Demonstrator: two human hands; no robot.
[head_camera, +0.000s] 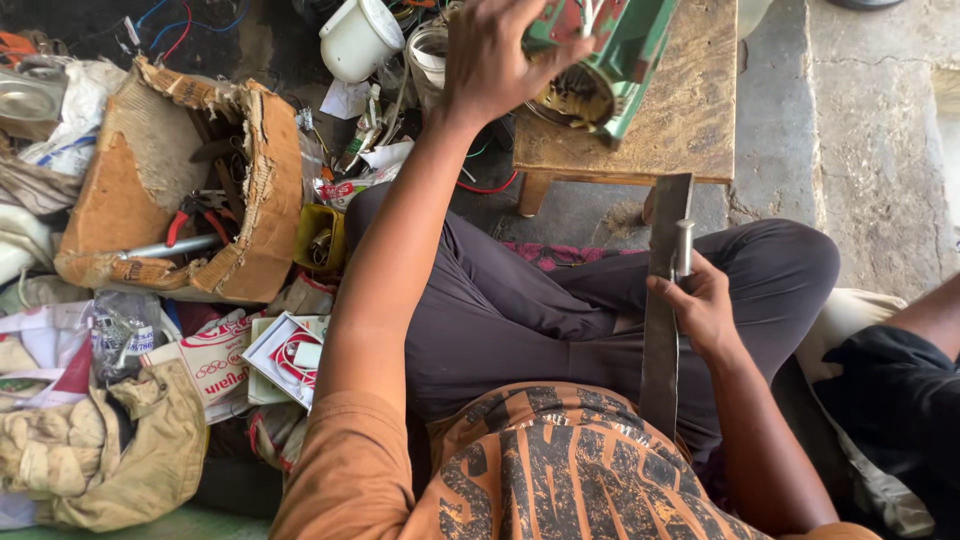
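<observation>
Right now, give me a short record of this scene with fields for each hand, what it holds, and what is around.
left hand: left hand grips the green motor housing, copper windings showing at its open end
right hand: right hand holds a flat metal bar and a small metal rod together
support: housing rests on a low wooden stool
posture: seated, dark trousers
left side: torn cardboard box with red-handled pliers; white plastic jug
right edge: another person's arm
</observation>
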